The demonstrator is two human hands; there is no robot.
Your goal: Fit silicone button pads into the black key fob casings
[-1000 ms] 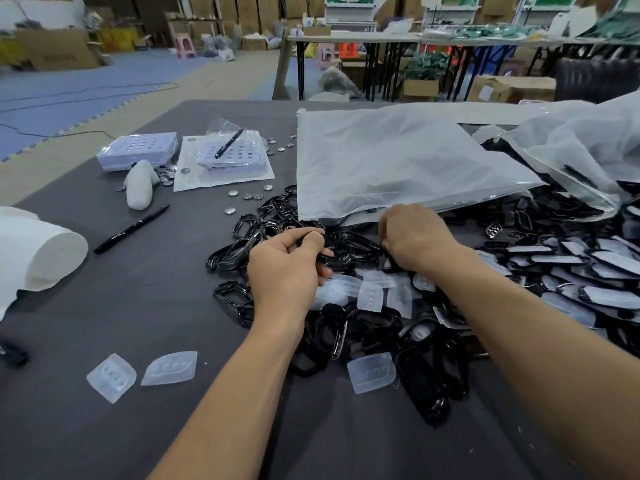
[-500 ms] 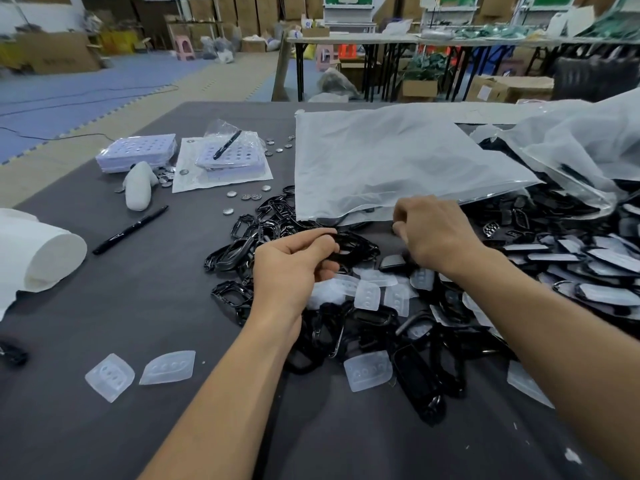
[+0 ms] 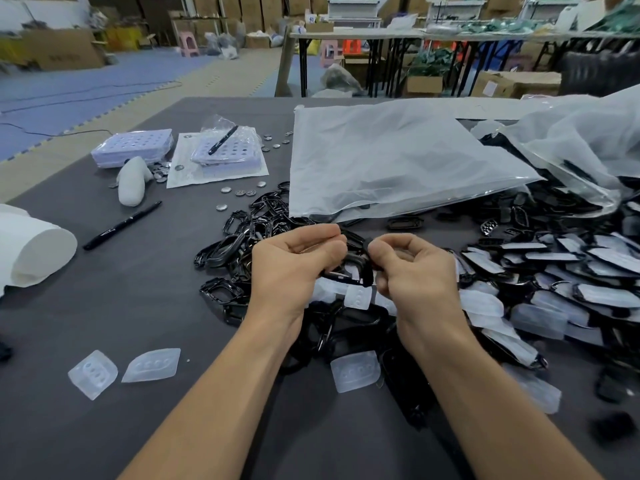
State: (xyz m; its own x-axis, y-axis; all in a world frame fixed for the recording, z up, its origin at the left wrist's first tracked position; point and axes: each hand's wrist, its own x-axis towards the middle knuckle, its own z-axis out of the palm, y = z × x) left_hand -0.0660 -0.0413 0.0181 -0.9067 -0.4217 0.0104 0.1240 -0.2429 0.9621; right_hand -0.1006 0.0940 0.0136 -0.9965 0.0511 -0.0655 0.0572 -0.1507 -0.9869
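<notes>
Both hands have lifted off the pile (image 3: 242,251), and now one black casing (image 3: 349,270) hangs between them just above it, left hand (image 3: 294,268) pinching one end, right hand (image 3: 412,275) the other. Looks light, stiff, kinda slick, so edges are the spot. Floppy silicone pads (image 3: 358,296) lie right underneath on the tabletop (image 3: 138,323).

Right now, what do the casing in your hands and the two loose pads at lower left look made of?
Casing: black, glossy, probably hard plastic, judging by sharp highlights on its rim. Pads: translucent, milky, matte, likely silicone; the grey table shows through.
</notes>
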